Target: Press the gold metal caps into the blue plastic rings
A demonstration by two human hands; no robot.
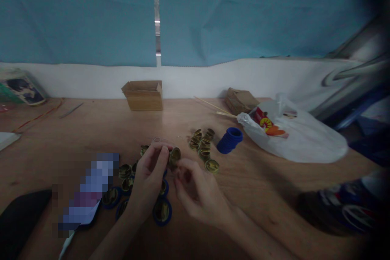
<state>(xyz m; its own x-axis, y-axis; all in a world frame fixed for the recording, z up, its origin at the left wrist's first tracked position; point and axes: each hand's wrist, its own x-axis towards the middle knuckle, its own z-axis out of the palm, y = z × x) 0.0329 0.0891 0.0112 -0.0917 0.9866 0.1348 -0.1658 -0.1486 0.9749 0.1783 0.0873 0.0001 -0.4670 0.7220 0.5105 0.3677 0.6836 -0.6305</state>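
Note:
A round, gold-coloured pin-back badge is tilted up on edge between my two hands. My left hand pinches it from the left with thumb and fingers. Against its lower right edge, the curled fingertips of my right hand are closed. Just beyond my hands lies a loose group of similar gold badges, showing bars on their faces. A leaning stack of blue rings stands to their right. Under and around my left forearm are several badges, some set in blue rings; my arm partly hides them.
A phone with a cable lies at left, near a dark object. An open cardboard box stands by the wall. Thin sticks, a brown package and a white plastic bag are at right, with a dark bottle nearer.

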